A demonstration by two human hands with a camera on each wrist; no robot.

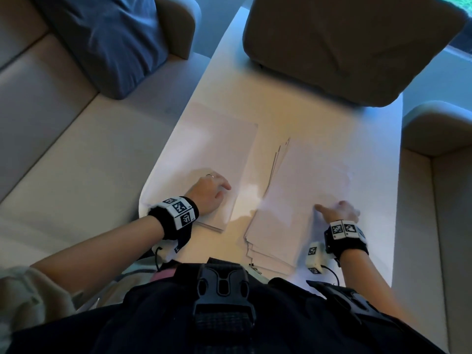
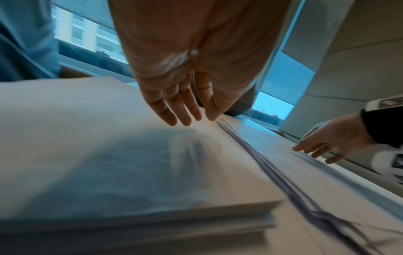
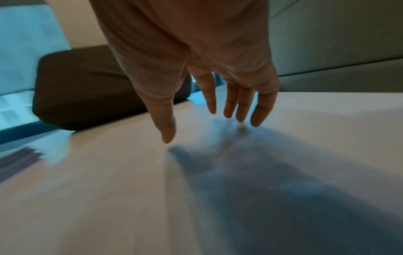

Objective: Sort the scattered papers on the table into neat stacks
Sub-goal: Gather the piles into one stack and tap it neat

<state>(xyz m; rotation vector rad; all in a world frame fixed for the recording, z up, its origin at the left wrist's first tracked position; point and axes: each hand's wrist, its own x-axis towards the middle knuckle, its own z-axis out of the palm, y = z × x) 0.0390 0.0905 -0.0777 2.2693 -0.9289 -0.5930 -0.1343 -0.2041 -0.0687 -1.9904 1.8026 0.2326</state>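
While a squared stack [image 1: 217, 159] of white paper lies on the white tabletop [image 1: 378, 200], the left hand [image 1: 208, 192] rests flat on its near end, fingers extended and loosely together, holding nothing. Just right of that stack, with a strip of bare tabletop between them, sits a looser pile [image 1: 288, 200] whose sheets fan out at the near corner and along the left edge, so their borders show as staggered lines. The right hand [image 1: 339, 213] lies spread on the near right part of this pile, fingertips [image 3: 240, 119] touching the top sheet and the thumb angled away toward the stack; it pinches nothing. Beyond the stack, at the far end of the tabletop, a brown cushion [image 1: 344, 47] overhangs the surface, and a blue cushion [image 1: 112, 42] lies on the beige sofa to the stack's left.

By the look of it, the stack is done and the fanned pile is what remains to be evened up. Single sheets are light, thin and limp, and would likely slide over one another and over the smooth tabletop under a flat palm. The pile as a whole should be heavier and flex in the middle, so the surer hold would be at its two long edges, thumbs on top and fingers beneath, before its edges are tapped level.
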